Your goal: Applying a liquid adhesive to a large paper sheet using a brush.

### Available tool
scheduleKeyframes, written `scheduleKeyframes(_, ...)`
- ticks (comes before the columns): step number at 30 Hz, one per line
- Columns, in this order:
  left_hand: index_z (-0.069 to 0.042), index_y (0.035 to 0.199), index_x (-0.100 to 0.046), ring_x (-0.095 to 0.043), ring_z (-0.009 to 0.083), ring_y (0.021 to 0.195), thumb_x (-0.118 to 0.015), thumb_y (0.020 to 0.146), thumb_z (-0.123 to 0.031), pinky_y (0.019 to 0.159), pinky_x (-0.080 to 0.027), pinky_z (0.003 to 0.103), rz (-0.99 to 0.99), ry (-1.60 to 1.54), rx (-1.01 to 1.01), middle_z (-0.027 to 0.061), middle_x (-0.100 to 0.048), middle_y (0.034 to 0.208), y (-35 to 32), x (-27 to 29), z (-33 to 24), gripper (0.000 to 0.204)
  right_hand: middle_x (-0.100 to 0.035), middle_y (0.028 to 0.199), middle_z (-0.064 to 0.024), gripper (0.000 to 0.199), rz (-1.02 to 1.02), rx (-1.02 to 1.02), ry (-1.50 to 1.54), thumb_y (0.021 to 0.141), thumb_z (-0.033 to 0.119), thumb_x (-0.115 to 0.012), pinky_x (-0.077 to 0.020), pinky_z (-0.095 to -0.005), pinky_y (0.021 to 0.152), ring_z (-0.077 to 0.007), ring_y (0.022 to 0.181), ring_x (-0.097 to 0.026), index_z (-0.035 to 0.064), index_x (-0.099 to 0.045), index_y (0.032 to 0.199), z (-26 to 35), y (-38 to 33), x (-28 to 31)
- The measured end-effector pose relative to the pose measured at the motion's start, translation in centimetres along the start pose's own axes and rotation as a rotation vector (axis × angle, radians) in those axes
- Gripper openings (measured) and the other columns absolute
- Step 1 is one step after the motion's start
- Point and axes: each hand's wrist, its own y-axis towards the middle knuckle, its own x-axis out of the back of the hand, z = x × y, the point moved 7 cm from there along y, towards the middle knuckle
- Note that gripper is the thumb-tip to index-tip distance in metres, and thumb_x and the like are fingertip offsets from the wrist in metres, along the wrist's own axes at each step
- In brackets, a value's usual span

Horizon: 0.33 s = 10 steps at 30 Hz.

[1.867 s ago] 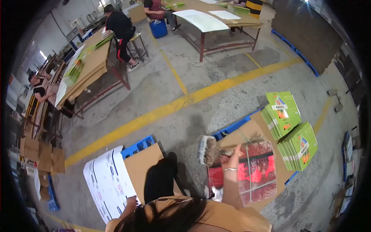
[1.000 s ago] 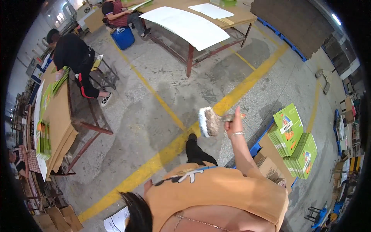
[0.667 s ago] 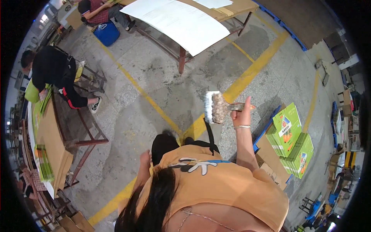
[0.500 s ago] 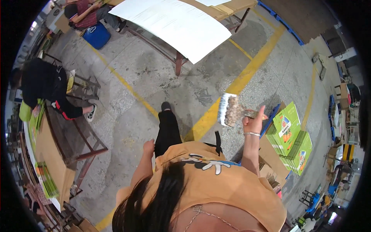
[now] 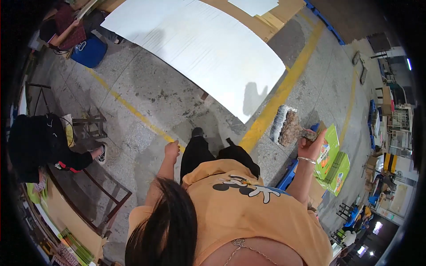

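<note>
My right hand is closed round the handle of a wide brush. Its bristle edge is white, and the brown part behind looks matted and crusted. The brush is held out over the floor, just left of some stacked green printed cartons. At my other side, my left hand hangs low with its fingers curled, and nothing shows in it. Ahead of me a table carries large white sheets, which neither hand touches.
Bundles of green cartons lie on a cardboard-topped table at left, where a person in black bends. Another person sits far left near a blue drum. Yellow lines cross the concrete floor. A blue pallet is beside my right arm.
The table with white sheets is nearer, and the person and table at left have shifted back past me. My right hand and the brush have swung farther right. My left hand is higher in view.
</note>
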Motion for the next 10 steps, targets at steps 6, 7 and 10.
scheduleKeyframes(6,-0.004,0.093,-0.054,-0.052,0.0177,0.062,-0.055,0.087,-0.031,0.052,-0.042,0.032,-0.004,0.044,0.044,0.0076,-0.055,0.074,1.7,-0.3,1.4,0.028,-0.057,0.054,-0.0042,0.064,-0.077,-0.095,-0.076,0.08,0.066,-0.052,-0.0302,-0.0238,0.034,-0.0145,0.037,-0.042,0.0057,-0.062,0.064,-1.3,3.1,-3.6)
scheduleKeyframes(7,-0.005,0.093,-0.054,-0.051,0.0177,0.062,-0.057,0.086,-0.033,0.052,-0.042,0.032,-0.015,0.088,0.053,0.0076,-0.054,0.074,2.9,-0.2,3.2,0.03,-0.057,0.053,-0.0041,0.065,-0.021,-0.087,-0.083,0.081,0.067,-0.052,-0.0296,-0.0239,0.034,-0.0139,0.037,-0.042,0.0052,-0.063,0.064,-1.4,3.9,-4.1)
scheduleKeyframes(10,-0.003,0.123,-0.053,-0.06,0.026,0.076,-0.061,0.083,-0.038,0.072,-0.046,0.043,-0.199,0.445,0.037,0.0155,-0.065,0.098,7.1,2.5,11.9,0.054,-0.056,0.051,-0.0043,0.068,-0.006,-0.141,-0.088,0.081,0.068,-0.05,-0.028,-0.0244,0.033,-0.0128,0.035,-0.039,0.0034,-0.065,0.065,-2.4,6.7,-6.0)
